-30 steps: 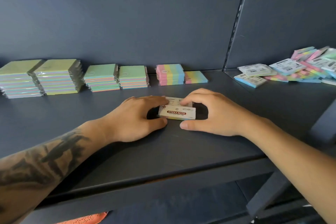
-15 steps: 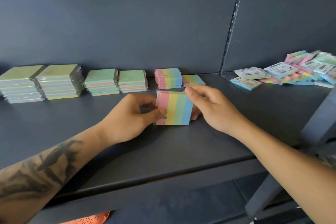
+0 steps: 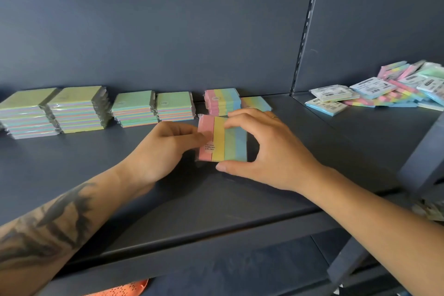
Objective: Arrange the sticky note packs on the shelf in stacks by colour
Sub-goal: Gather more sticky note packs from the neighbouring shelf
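Striped pack (image 3: 223,140) face-up between both hands, left hand (image 3: 165,149) pinching its pink edge; right hand (image 3: 266,149) curled round it, seemingly gripping

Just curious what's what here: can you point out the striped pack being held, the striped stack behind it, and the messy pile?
striped pack (image 3: 230,144): head view, on its green stripe.
striped stack (image 3: 222,97): head view, top pack's face.
messy pile (image 3: 370,86): head view, a white label.

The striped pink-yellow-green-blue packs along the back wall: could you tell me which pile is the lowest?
The striped pile right of the taller striped stack: it looks about one pack high, while its neighbour holds several.
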Tool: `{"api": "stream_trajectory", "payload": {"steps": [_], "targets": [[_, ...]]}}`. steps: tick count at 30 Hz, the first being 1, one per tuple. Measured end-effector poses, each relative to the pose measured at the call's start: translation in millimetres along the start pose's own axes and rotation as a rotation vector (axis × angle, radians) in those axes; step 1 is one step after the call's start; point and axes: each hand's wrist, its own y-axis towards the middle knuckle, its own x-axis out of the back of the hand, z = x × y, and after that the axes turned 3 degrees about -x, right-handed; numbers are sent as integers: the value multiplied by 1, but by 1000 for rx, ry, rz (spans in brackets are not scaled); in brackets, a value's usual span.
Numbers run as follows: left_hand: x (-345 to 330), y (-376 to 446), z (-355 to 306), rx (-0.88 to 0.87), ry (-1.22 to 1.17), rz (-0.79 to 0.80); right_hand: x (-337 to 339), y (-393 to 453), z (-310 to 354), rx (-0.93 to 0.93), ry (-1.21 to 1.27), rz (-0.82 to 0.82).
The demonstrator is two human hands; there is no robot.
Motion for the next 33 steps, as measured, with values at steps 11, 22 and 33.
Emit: {"api": "stream_trajectory", "payload": {"steps": [11,22,33], "targets": [[3,-8,6,-44,1041,153,42,46,-63,-228,-78,154],[2,-7,5,84,1076,202,31,125,-134,-456,-98,297],[5,-3,7,97,1069,231,16,133,-137,-491,-45,293]]}}
